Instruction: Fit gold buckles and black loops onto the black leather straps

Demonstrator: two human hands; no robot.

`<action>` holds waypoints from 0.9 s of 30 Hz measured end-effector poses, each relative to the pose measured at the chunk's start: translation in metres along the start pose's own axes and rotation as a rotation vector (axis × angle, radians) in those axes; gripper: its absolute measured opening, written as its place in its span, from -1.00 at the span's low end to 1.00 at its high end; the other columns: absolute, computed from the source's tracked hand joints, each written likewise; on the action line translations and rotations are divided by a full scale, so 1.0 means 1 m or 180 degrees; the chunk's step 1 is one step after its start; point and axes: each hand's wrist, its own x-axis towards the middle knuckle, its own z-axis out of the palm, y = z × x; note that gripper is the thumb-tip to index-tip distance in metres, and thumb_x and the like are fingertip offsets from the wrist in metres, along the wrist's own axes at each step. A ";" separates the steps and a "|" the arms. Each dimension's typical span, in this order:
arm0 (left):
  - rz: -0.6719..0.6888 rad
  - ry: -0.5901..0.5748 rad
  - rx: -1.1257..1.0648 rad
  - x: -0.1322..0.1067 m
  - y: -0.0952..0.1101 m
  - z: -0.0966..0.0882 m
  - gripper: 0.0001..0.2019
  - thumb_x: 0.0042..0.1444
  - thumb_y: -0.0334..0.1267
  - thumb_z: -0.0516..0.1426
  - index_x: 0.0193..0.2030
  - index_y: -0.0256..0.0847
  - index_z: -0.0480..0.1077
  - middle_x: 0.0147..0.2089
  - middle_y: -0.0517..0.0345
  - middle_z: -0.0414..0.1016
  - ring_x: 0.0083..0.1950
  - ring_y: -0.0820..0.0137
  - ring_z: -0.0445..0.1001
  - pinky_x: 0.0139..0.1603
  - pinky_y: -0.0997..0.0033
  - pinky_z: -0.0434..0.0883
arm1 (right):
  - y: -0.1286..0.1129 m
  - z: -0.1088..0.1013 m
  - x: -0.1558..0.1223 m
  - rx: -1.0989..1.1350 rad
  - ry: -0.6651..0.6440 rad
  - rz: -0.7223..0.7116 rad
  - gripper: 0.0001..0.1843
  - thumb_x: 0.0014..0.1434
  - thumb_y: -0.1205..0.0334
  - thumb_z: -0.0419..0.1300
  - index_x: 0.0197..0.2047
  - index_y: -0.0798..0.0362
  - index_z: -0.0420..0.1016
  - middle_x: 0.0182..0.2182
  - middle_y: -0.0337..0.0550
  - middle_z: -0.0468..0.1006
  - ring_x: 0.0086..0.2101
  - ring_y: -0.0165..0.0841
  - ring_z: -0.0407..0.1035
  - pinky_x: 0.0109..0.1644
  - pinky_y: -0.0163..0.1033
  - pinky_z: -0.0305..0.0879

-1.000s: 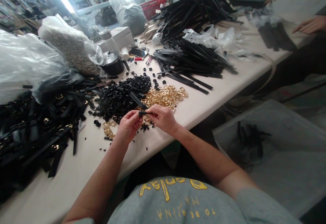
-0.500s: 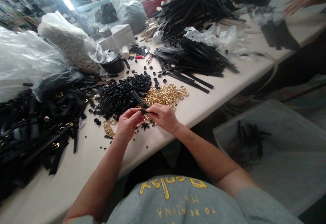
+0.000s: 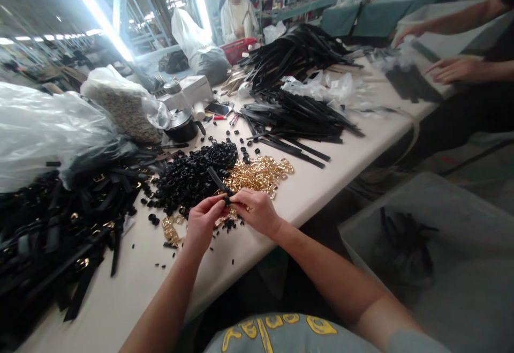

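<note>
My left hand (image 3: 202, 224) and my right hand (image 3: 256, 211) meet over the near edge of the table (image 3: 136, 283). Both pinch the lower end of a short black strap (image 3: 217, 180) that sticks up and away between them. Just beyond my fingers lies a heap of small black rings (image 3: 193, 173) and, to its right, a pile of gold buckles (image 3: 261, 172). A few more gold buckles (image 3: 172, 230) lie by my left wrist.
Finished black straps with buckles (image 3: 60, 224) pile up at the left under plastic bags (image 3: 44, 128). Long black strips (image 3: 297, 117) lie further back. A grey bin (image 3: 437, 251) stands at my right. Another person's hands (image 3: 453, 69) work at the far right; a black kettle (image 3: 182, 125) sits behind.
My head has tilted up, so the room behind shows and the table sits lower in view. My hands keep pinching the strap in the same spot.
</note>
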 end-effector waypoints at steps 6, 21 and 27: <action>0.0485 -0.0037 0.0417 0.001 -0.002 -0.004 -0.64 -0.17 -0.11 0.42 -0.21 -0.23 0.62 -0.31 0.10 0.62 -0.40 0.48 0.52 -0.31 0.52 0.50 | 0.005 -0.002 0.001 0.0472 -0.0184 -0.0001 -0.89 0.26 0.33 0.18 -0.18 0.05 0.53 -0.30 -0.15 0.61 -0.29 -0.37 0.50 -0.18 -0.31 0.38; -0.0594 -0.0458 -0.0025 0.007 0.006 -0.014 -0.63 -0.32 -0.14 0.47 -0.39 -0.31 0.55 -0.46 0.09 0.56 -0.53 0.52 0.45 -0.47 0.56 0.44 | 0.000 -0.015 0.003 0.0580 -0.0827 0.0339 -0.50 0.30 0.38 0.09 0.29 -0.01 0.24 -0.16 -0.18 0.64 -0.23 -0.37 0.55 -0.07 -0.27 0.40; -0.0252 -0.0253 -0.0054 0.005 0.004 -0.006 -0.62 -0.31 -0.14 0.46 -0.38 -0.29 0.52 -0.50 0.19 0.50 -0.57 0.57 0.40 -0.53 0.61 0.39 | -0.003 -0.014 0.002 0.0438 -0.0817 0.0402 -0.51 0.27 0.44 0.09 0.24 0.01 0.29 -0.18 -0.20 0.63 -0.26 -0.39 0.54 -0.11 -0.30 0.39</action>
